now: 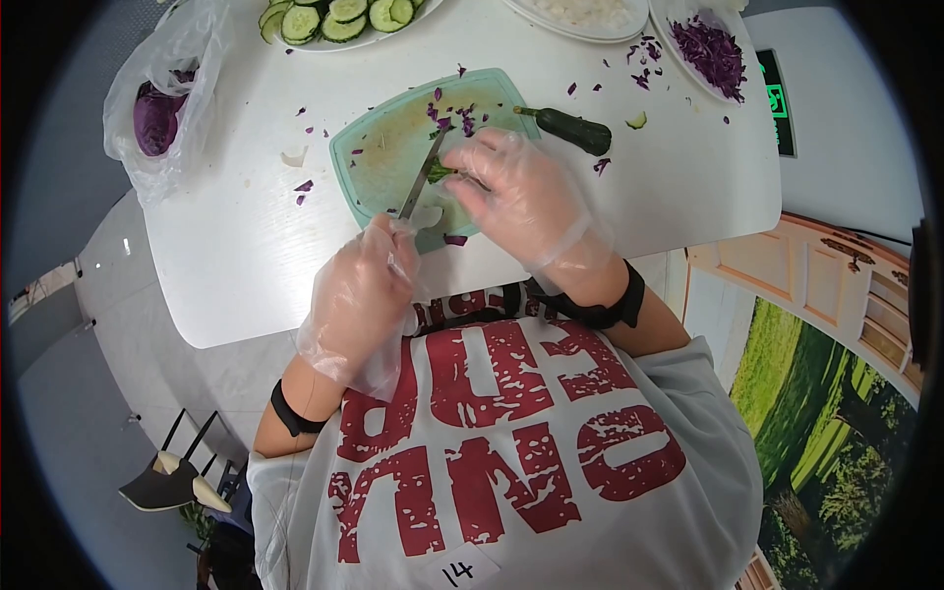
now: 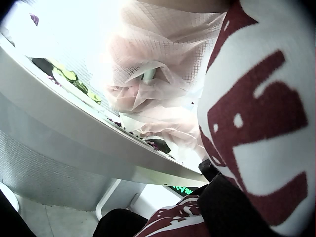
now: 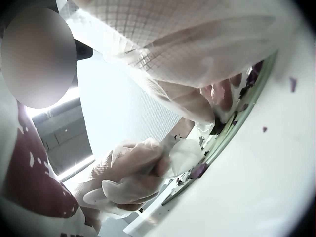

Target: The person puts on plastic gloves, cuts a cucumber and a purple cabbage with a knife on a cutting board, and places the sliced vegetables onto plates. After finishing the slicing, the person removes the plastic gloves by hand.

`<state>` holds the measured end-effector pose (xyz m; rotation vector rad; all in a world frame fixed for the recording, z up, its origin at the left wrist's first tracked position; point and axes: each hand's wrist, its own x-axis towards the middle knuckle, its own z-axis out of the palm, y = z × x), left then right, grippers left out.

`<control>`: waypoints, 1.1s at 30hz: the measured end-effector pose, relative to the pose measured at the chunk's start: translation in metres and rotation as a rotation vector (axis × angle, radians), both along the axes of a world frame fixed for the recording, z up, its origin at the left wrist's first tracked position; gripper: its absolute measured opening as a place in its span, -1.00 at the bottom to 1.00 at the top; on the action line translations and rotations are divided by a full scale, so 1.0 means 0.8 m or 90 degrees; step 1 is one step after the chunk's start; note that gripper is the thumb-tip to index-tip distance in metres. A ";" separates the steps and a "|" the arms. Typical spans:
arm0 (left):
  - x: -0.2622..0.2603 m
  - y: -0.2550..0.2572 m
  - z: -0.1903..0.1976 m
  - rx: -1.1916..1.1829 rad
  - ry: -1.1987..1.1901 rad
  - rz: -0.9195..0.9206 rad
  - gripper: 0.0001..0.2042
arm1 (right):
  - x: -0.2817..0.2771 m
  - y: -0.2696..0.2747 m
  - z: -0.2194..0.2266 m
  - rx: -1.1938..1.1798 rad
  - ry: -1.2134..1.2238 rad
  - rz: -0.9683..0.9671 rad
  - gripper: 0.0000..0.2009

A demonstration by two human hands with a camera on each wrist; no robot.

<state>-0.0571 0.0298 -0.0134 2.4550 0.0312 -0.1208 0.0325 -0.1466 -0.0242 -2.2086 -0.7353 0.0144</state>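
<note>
Both hands wear clear plastic gloves. The left hand [image 1: 359, 290] grips a knife by its handle [image 2: 148, 74]. Its blade [image 1: 425, 175] slants up across the light green cutting board [image 1: 379, 162]. Curled over the board, the right hand [image 1: 526, 187] pinches a small green vegetable piece [image 1: 440, 172] just right of the blade; its fingers partly hide it. A pale rounded piece [image 3: 185, 155] shows beside the knife in the right wrist view. Chopped purple cabbage bits [image 1: 467, 123] lie at the board's far side. Right of the board lies a dark green cucumber piece [image 1: 575, 132].
Far back stand plates of cucumber slices [image 1: 344, 20], white shreds [image 1: 590, 12] and shredded purple cabbage [image 1: 708, 54]. A purple cabbage piece [image 1: 157, 118] sits in a plastic bag [image 1: 202, 59] at left. Cabbage scraps dot the white table [image 1: 246, 246]. A green-lit display [image 1: 777, 103] stands at right.
</note>
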 end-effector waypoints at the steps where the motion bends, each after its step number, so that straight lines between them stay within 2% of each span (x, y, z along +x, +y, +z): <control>1: 0.000 0.000 -0.001 0.000 0.000 0.000 -0.92 | 0.000 0.000 -0.001 0.000 0.000 0.000 -0.84; 6: 0.000 0.001 0.001 0.007 0.016 -0.005 -0.91 | -0.002 0.000 -0.004 -0.012 -0.065 0.008 -0.87; 19: -0.002 0.008 -0.007 -0.027 -0.007 -0.002 -0.85 | 0.000 0.000 -0.006 -0.009 -0.057 0.017 -0.86; 27: -0.002 0.004 0.001 -0.048 0.071 0.006 -0.87 | 0.001 0.000 -0.010 -0.003 -0.045 -0.012 -0.86; 33: -0.001 0.005 -0.001 -0.024 0.066 -0.001 -0.88 | 0.001 0.000 -0.010 -0.003 -0.035 -0.010 -0.86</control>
